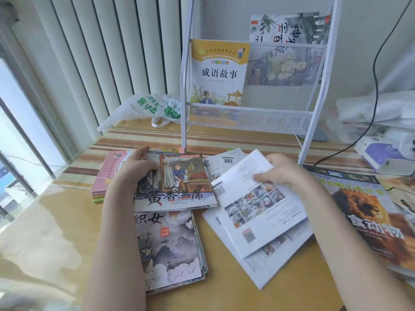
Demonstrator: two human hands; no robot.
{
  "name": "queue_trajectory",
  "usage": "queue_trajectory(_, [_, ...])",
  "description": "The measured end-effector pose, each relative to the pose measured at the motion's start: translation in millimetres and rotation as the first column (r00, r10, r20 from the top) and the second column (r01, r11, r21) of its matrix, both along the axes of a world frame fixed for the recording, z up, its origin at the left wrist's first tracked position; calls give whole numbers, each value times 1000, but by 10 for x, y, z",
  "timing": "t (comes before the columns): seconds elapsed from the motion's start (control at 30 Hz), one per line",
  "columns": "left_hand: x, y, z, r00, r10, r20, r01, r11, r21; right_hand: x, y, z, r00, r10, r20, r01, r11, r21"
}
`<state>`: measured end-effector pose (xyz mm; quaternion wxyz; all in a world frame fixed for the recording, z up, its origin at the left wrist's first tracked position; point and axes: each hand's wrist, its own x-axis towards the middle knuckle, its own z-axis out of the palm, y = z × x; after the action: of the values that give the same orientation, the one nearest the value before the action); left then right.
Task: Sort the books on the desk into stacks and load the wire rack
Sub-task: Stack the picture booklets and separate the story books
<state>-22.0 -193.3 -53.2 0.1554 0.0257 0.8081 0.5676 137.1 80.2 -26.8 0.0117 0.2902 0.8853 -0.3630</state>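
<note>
Forearms: nearest the lens, mine, both reaching forward over the desk (56, 221).
Wire rack: white wire rack (314, 113) upright at the desk's far edge; yellow book (219, 72) in the lower left pocket, ink-painting book (289, 28) in the upper right one behind mesh.
Lion book: lion book (363, 212) flat at far right, under my right forearm.
White booklets: fanned white booklets (258, 218), back covers up, long axis running from near me away to the right.
Grey picture book stack: picture book stack (170, 248) flat by my left forearm, close to me.
Held book: curtain-cover book (179, 182), thumb on the cover, fingers curled round its left edge; rack lies straight ahead and beyond it.
Pink stack: pink stack (105, 176) left of that, partly hidden.
Left hand: left hand (137, 164) clamped on the curtain-cover book; nearer the rack's left pocket.
Right hand: right hand (280, 171) pinching the top white booklet's far edge.
Obstacles: plastic bag (148, 106) left of the rack, black cable (375, 86) right; neither blocks the pockets, I judge.
</note>
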Motion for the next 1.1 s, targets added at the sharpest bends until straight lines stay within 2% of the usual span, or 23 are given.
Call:
queue_trajectory(0.03, [3, 7, 5, 1000, 0, 5, 0, 1000, 22, 25, 34, 69, 990, -56, -127, 55, 998, -13])
queue_trajectory(0.1, [51, 35, 34, 999, -32, 8, 31, 998, 55, 49, 82, 199, 898, -164, -409, 150, 986, -67])
queue_trajectory(0.2, [97, 79, 59, 995, -86, -44, 88, 994, 62, 22, 16, 382, 619, -267, -738, 201, 963, -180])
queue_trajectory(0.27, [119, 105, 58, 993, -102, -65, 106, 993, 48, 9, -159, 505, 415, -287, -863, 115, 958, -263])
queue_trajectory(0.3, [131, 119, 63, 991, -113, -66, 116, 992, 42, 11, -278, 535, 358, -278, -891, 18, 956, -291])
queue_trajectory(0.33, [145, 159, 76, 990, -132, -41, 134, 990, 53, 32, -426, 528, 355, -232, -906, -93, 955, -281])
queue_trajectory(0.37, [182, 197, 96, 989, -149, -1, 149, 984, 101, 49, -574, 444, 393, -135, -910, -203, 952, -229])
queue_trajectory(0.4, [202, 239, 107, 987, -157, 45, 144, 966, 215, 45, -707, 298, 453, 25, -891, -289, 950, -121])
queue_trajectory(0.47, [251, 276, 155, 960, -78, 270, -73, 859, 506, 23, -927, -106, 611, 326, -721, -335, 932, 137])
queue_trajectory(0.5, [250, 252, 151, 935, -75, 345, -147, 805, 574, 0, -974, -313, 701, 380, -603, -346, 921, 178])
queue_trajectory(0.53, [257, 234, 160, 930, -112, 351, -129, 792, 597, -18, -999, -466, 766, 407, -498, -383, 911, 155])
queue_trajectory(0.6, [280, 201, 168, 954, -174, 243, 35, 873, 486, -27, -993, -577, 809, 462, -364, -474, 879, 62])
queue_trajectory(0.67, [266, 186, 143, 970, -173, 172, 111, 940, 322, 6, -907, -522, 778, 569, -266, -592, 806, -10])
queue_trajectory(0.7, [246, 185, 127, 971, -190, 144, 150, 956, 253, 26, -846, -465, 752, 602, -268, -641, 762, -86])
queue_trajectory(0.73, [227, 186, 109, 968, -214, 130, 183, 959, 216, 29, -780, -420, 744, 592, -310, -656, 734, -174])
queue_trajectory(0.77, [194, 175, 75, 967, -225, 115, 200, 959, 201, 23, -716, -383, 769, 513, -381, -621, 739, -259])
queue_trajectory(0.8, [172, 162, 53, 969, -224, 108, 199, 959, 203, -5, -661, -362, 817, 360, -450, -521, 795, -311])
queue_trajectory(0.87, [139, 142, 4, 967, -235, 94, 214, 957, 193, -122, -507, -403, 840, 36, -542, -186, 957, -223])
queue_trajectory(0.9, [141, 144, -9, 964, -257, 69, 243, 955, 173, -175, -432, -437, 847, -45, -529, -47, 986, -159])
queue_trajectory(0.93, [143, 164, -16, 961, -274, 37, 266, 952, 148, -219, -374, -472, 876, -75, -476, 20, 993, -119])
queue_trajectory(1.0, [164, 217, 0, 953, -302, -34, 304, 950, 77, -281, -322, -543, 931, -52, -362, 24, 996, -82])
queue_trajectory(1.03, [169, 231, 11, 947, -316, -64, 319, 947, 37, -294, -329, -569, 931, -48, -361, 23, 997, -74])
queue_trajectory(1.1, [177, 216, 29, 925, -372, -78, 376, 925, 43, -302, -374, -624, 884, -93, -458, 55, 994, -96])
